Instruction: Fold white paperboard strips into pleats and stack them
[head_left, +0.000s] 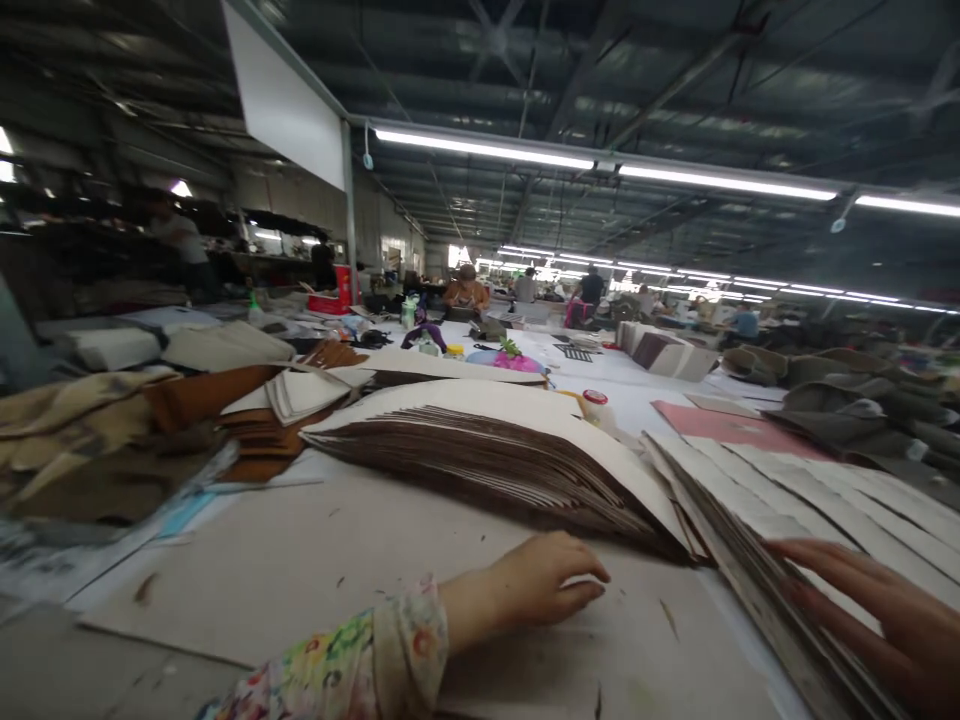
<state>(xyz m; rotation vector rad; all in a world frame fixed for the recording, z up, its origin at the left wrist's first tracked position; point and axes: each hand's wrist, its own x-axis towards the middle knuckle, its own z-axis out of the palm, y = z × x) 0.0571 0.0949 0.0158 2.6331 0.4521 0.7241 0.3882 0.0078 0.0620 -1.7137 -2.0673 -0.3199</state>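
Observation:
My left hand (544, 580), in a floral sleeve, is over a pale board (322, 570) on the table. Its fingers are loosely bent, with a gap between thumb and fingers and nothing held. Just beyond it lies a thick stack of cut pieces (480, 455), white on top with dark brown edges, bowed up in the middle. At the right edge my right hand (877, 620) has its fingers stretched out. It is beside another stack of pale-topped, dark-edged pieces (757, 560), seemingly touching it; the exact contact is unclear.
Brown pieces (262, 430) and camouflage cloth (67, 420) lie to the left. A red-lidded jar (595, 403) and a pink sheet (739, 428) are beyond the stacks. Dark cloth pieces (862, 400) pile up at right. A person (466, 292) works across the table.

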